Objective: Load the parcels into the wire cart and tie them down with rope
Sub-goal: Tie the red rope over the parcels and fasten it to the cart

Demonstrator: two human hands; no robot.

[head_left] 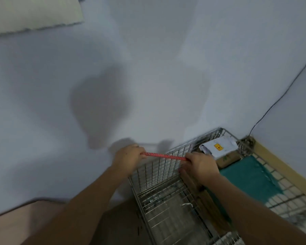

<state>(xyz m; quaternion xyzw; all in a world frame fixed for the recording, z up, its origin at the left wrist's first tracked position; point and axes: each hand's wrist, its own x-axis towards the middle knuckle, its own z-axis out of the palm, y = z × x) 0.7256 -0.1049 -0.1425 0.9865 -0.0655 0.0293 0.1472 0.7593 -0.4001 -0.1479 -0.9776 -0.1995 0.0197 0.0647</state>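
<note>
Both my fists are closed around a red rope (164,156), which runs taut in a nearly level line between them. My left hand (129,157) grips one end beside the cart's outer corner, close to a pale wall (148,68). My right hand (200,167) grips the other end just above the top edge of the wire cart (157,175).

The cart's metal mesh side stands directly below the rope. Inside the cart, past my right hand, lies a white parcel (219,146) with a yellow sticker, resting on a brown cardboard box (228,159). Beside the box sits a teal parcel (249,177), filling much of the basket. A thin dark cable (279,99) runs down the wall to the corner behind the cart. The picture is somewhat blurred.
</note>
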